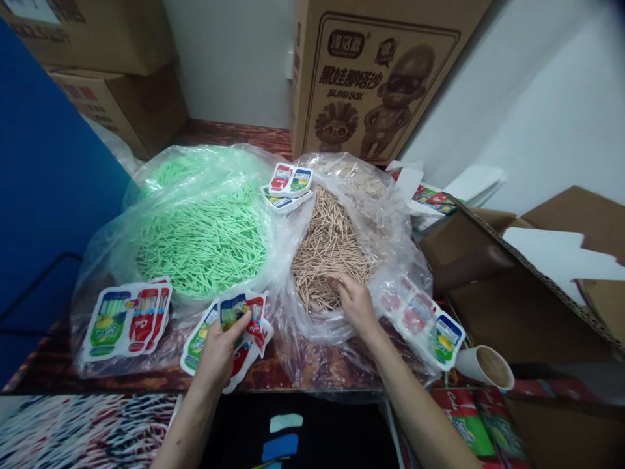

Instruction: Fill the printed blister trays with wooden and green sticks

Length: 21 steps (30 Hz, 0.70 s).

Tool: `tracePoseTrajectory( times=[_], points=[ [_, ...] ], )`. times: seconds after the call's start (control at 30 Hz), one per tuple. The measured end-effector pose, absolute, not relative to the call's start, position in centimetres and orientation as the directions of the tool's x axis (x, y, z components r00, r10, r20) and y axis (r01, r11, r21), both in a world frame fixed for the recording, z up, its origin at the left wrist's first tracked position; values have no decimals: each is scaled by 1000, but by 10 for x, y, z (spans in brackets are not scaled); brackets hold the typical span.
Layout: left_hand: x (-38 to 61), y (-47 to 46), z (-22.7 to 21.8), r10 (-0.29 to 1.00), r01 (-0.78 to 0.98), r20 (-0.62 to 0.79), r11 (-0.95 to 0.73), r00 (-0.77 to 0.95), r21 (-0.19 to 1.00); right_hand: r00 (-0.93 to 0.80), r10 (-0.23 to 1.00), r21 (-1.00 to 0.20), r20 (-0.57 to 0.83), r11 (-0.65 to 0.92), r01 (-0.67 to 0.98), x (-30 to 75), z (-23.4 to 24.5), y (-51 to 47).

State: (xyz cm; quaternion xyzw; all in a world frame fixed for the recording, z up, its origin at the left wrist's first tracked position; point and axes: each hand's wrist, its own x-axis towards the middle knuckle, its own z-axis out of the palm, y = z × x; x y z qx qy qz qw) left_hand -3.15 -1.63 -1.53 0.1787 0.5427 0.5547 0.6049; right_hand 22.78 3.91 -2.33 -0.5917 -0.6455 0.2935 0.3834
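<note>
My left hand (219, 352) grips a small printed packet (254, 311) with Cola and Sprite-style pictures, thumb on its front. Just beneath lie more packets of the same kind, partly covered by the hand. My right hand (359, 305) reaches into an opened clear plastic bag, its fingers pinched together on thin brown sticks (328, 241). How many sticks are between the fingertips is too small to tell. To the left, another clear bag holds a heap of light green sticks (205, 238).
Stacked packets (122, 322) lie at the left, with others (291, 182) between the bags and some (445, 339) at right. A paper cup (486, 366) tilts beside an open carton (517, 286). A tall cardboard box (381, 78) stands behind; a blue panel (49, 163) borders the left.
</note>
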Motion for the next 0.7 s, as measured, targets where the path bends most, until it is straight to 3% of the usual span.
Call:
tracePoseTrajectory(
  times=[0.13, 0.33, 0.53, 0.7],
  points=[
    [-31, -18, -15, 858, -478, -464, 321, -219, 818, -19, 983, -869, 181, 169, 464, 228, -11, 35],
    [-30, -19, -19, 873, -457, -429, 291, -232, 841, -138, 990, -1000, 21, 22, 5, 187, -7, -10],
    [-32, -19, -25, 876, -452, -414, 275, -245, 849, -289, 957, -983, -10, 44, 178, 159, -50, -46],
    [-36, -21, -26, 890, -436, -379, 245, -253, 866, -307, 952, -980, -12, 50, 191, 162, -53, -44]
  ],
)
